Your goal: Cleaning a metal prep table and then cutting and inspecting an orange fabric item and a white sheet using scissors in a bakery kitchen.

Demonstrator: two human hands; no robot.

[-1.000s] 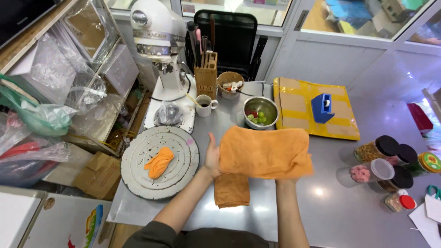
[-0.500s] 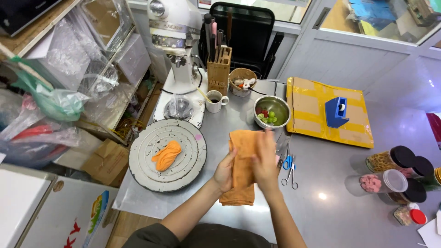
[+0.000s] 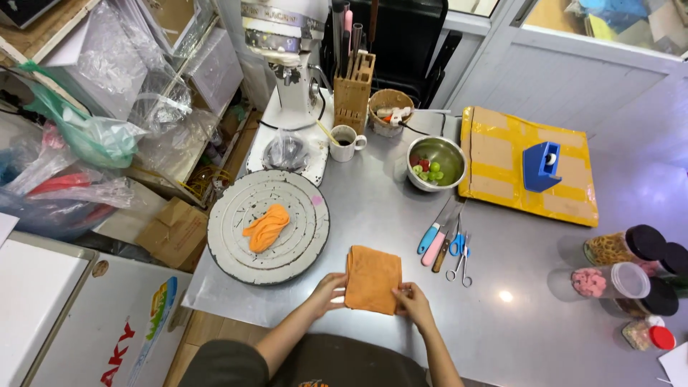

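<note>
while flat, folded cloth (image 3: 373, 279), between both hands

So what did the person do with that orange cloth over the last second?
The orange cloth was spread wide and held up, then folded narrower; now it lies flat on the steel table as a small folded rectangle. The left hand and right hand press its near corners. The crumpled orange cloth on the round plate, the metal bowl and the scissors stayed put.
</note>
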